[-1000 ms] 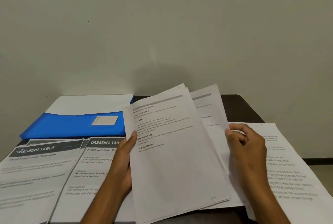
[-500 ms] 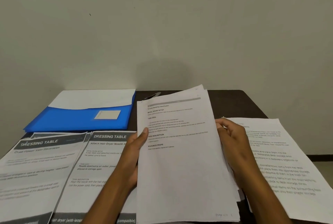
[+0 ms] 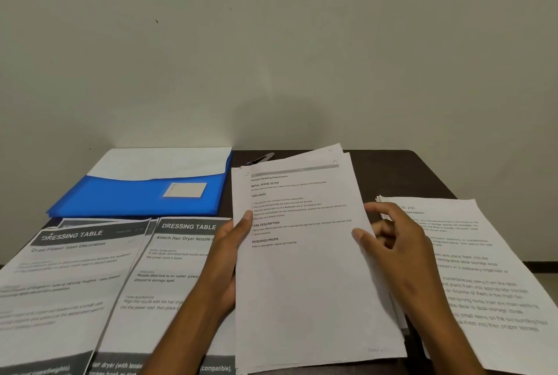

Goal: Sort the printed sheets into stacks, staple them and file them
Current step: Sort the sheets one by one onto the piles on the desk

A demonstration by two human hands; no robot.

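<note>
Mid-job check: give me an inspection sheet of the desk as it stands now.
Surface: dark table, mostly papered.
Job's things: held sheets at centre; two DRESSING TABLE stacks on the left; right stack; blue folder at the back left, with paper in it.
Clutter: small dark object behind the sheets, unclear.
Grippers: left hand grips the sheets' left edge; right hand fingers their right edge.
Cables: nothing seen.
Surroundings: plain wall.
</note>
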